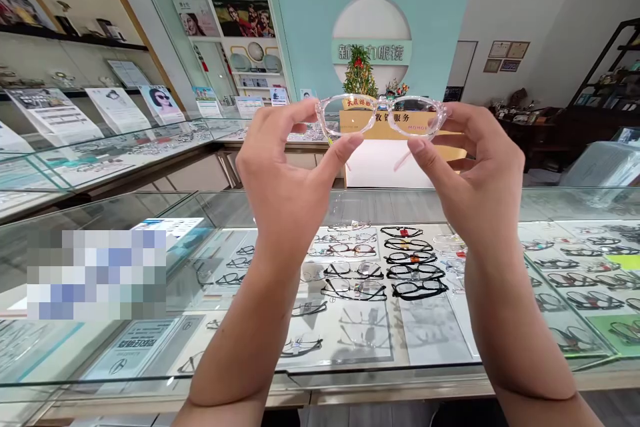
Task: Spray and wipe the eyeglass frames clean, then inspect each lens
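Observation:
A pair of clear plastic glasses [381, 113] is held up at chest height in front of me, lenses facing away. My left hand [287, 170] pinches the frame's left end between thumb and fingers. My right hand [473, 170] pinches the right end the same way. The temples point back toward me between my hands. Both forearms rise from the bottom edge over a glass display counter [150, 373].
Under the counter glass lie several rows of spectacle frames [400, 267] on white trays. A second glass counter [115, 147] with leaflets runs along the left. A yellow reception desk [395, 147] and a small Christmas tree [359, 73] stand beyond, and dark shelving [605, 80] is at the right.

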Motion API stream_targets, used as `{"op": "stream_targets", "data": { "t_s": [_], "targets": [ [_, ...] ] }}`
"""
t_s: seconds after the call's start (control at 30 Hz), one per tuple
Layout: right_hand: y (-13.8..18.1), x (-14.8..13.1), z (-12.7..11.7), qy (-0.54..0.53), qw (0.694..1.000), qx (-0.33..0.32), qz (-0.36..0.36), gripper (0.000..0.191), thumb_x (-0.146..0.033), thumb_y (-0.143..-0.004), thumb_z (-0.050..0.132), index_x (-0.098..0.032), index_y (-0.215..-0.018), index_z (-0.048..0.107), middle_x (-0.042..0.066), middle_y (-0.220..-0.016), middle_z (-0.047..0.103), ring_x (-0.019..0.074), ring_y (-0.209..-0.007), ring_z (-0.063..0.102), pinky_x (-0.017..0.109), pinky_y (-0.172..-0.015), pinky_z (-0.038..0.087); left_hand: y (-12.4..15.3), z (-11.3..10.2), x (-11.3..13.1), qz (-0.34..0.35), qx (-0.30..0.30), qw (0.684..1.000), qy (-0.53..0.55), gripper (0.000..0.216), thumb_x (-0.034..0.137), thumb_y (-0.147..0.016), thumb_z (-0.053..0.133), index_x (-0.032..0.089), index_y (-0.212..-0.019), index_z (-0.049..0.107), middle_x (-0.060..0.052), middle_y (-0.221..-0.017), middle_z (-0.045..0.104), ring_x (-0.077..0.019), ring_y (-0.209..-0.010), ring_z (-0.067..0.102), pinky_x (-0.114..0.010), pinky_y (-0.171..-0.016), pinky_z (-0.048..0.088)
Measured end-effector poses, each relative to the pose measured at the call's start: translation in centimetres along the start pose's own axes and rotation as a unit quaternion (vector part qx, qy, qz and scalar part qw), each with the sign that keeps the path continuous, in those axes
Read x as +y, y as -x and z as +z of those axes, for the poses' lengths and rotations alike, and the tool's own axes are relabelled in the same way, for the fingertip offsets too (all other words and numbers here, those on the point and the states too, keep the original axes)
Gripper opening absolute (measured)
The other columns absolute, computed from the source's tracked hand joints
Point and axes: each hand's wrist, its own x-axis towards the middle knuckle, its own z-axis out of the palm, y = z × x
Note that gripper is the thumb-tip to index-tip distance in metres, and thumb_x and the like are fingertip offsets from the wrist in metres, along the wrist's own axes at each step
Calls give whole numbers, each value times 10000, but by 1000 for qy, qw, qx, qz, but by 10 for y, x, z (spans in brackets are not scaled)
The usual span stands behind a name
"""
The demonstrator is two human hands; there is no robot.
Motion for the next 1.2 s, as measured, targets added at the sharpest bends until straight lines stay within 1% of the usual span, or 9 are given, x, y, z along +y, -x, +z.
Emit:
{"op": "stream_targets", "data": {
  "t_s": [0.1, 0.23, 0.4, 0.53, 0.63, 0.8, 1.0, 1.1, 1.2],
  "targets": [
    [0, -1, -2, 6, 1000, 2, 4, 469, -585, -1009, 722, -298, -1380, 738, 115, -1307, 814, 320, -1107, 814, 415, -724, 678, 0, 1, -1, -2, -7, 1000, -1, 458, 673, -867, 874, 316, -1146, 805, -39, -1082, 786, -286, -1038, 748, -527, -963, 597],
    [0, -3, -4, 19, 1000, -5, 5, 462, -604, -1010, 711, -317, -1366, 777, 106, -1278, 829, 312, -1043, 817, 454, -771, 679, 0, 0, 0, -1, -8, 1000, 8, 501, 689, -828, 900, 319, -1151, 804, -36, -1081, 774, -292, -1049, 739, -540, -982, 589],
    [1, -6, -6, 29, 999, -16, 12, 496, -631, -1013, 693, -316, -1387, 778, 113, -1258, 827, 299, -1013, 803, 462, -781, 664, -1, -3, 2, -23, -14, 1000, 7, 408, 624, -837, 923, 358, -1123, 809, -30, -1069, 768, -303, -1055, 748, -565, -1003, 604],
    [0, -11, -7, 39, 999, -27, 19, 456, -614, -1013, 695, -321, -1346, 797, 97, -1179, 833, 282, -954, 793, 450, -753, 643, -3, -5, 0, -25, -21, 999, 12, 416, 612, -814, 942, 345, -1108, 818, -31, -1064, 781, -298, -1014, 746, -568, -964, 617],
    [0, -14, -7, 52, 998, -25, 25, 432, -599, -1010, 705, -317, -1321, 808, 93, -1137, 828, 277, -920, 786, 447, -745, 629, -3, -5, 1, -39, -27, 999, 25, 407, 620, -794, 952, 363, -1080, 821, -20, -1058, 786, -297, -1007, 747, -561, -964, 614],
    [1, -17, -8, 71, 997, -13, 18, 415, -581, -1018, 701, -304, -1308, 806, 90, -1081, 822, 268, -886, 779, 437, -748, 624, -2, -3, 2, -47, -36, 998, 15, 419, 658, -826, 912, 330, -1065, 807, -44, -1059, 775, -296, -1007, 739, -562, -962, 589],
    [1, -16, -10, 67, 998, -4, -5, 381, -566, -1022, 689, -323, -1289, 812, 75, -1079, 825, 260, -878, 783, 412, -708, 624, -2, -2, -3, -59, -43, 997, 34, 456, 664, -761, 948, 338, -1039, 791, -49, -1051, 775, -333, -1036, 734, -624, -983, 582],
    [-1, -10, -8, 46, 999, -21, 16, 385, -569, -1008, 705, -309, -1266, 824, 78, -1120, 830, 253, -880, 790, 390, -678, 613, -2, -2, -6, -46, -42, 997, 37, 494, 690, -745, 947, 335, -1044, 778, -53, -1060, 767, -345, -1082, 733, -641, -1010, 581],
    [-4, -2, -4, 6, 998, -51, 43, 411, -620, -998, 704, -288, -1197, 841, 72, -1098, 831, 240, -891, 799, 342, -632, 589, -2, -1, -5, -34, -21, 999, 35, 531, 700, -708, 970, 341, -1046, 774, -52, -1069, 760, -352, -1121, 723, -627, -1034, 586]
  ]
}}
